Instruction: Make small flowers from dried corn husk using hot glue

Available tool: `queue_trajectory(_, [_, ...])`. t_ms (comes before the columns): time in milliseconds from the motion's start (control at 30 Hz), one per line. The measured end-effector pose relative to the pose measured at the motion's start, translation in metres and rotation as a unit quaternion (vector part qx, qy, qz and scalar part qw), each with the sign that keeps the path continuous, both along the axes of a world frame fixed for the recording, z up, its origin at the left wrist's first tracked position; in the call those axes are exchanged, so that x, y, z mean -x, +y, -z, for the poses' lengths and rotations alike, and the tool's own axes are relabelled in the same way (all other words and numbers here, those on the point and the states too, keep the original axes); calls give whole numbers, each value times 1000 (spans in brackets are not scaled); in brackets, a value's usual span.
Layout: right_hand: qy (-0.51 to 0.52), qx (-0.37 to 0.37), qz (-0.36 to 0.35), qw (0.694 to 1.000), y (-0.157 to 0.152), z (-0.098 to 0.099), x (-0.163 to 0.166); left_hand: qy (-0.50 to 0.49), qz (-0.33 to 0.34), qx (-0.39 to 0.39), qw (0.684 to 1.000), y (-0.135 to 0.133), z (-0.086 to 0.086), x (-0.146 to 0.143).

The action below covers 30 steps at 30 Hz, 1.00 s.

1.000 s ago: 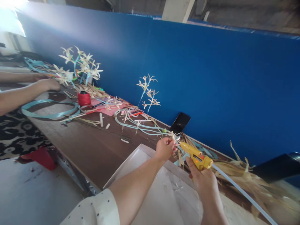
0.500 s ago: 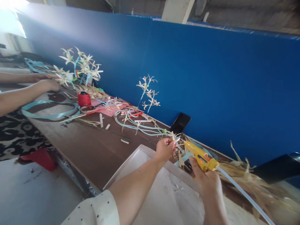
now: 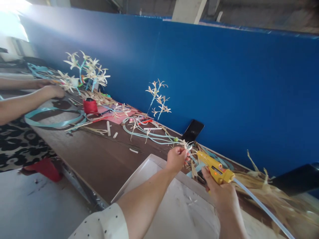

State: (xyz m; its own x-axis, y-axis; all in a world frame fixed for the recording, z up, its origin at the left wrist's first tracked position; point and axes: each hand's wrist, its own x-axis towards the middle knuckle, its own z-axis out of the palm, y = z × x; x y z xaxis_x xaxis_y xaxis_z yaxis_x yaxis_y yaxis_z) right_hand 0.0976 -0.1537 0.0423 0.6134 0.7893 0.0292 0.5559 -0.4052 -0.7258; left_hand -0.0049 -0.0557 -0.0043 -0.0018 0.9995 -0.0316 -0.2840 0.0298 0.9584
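Note:
My left hand (image 3: 177,158) pinches a small pale flower made of husk-like strips (image 3: 187,145). My right hand (image 3: 220,191) is wrapped round the handle of a yellow hot glue gun (image 3: 214,168), with a long translucent glue stick (image 3: 264,207) coming out of its back end. The gun's nozzle points left at the flower, very close to it; I cannot tell whether they touch. A small orange light glows on the gun's side. Below both hands lies a shallow white tray (image 3: 149,176) with a few scraps in it.
A dark phone (image 3: 192,130) leans on the blue partition (image 3: 224,83). Dried husks (image 3: 259,189) lie at the right. Pale blue cords (image 3: 152,136), a red spool (image 3: 90,106) and finished flower stems (image 3: 159,99) stand or lie along the table. At the left, another person's hands (image 3: 53,90) work.
Hardly anything differs: the whole view has shifted slightly. Both my hands keep the same grip, the flower still at the glue gun's nozzle.

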Motion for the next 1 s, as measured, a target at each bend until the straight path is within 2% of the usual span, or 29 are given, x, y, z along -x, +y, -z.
queue_trajectory(200, [-38,18,-4,999,0,1,1,-9,6,2,1000,0,-1,0])
queue_trajectory(467, [-24,25,-9,999,6,9,-6,4,7,7,1000,-5,-9,3])
queue_trajectory(1000, [-60,37,8,997,5,8,-1,10,9,-7,1000,-3,-3,0])
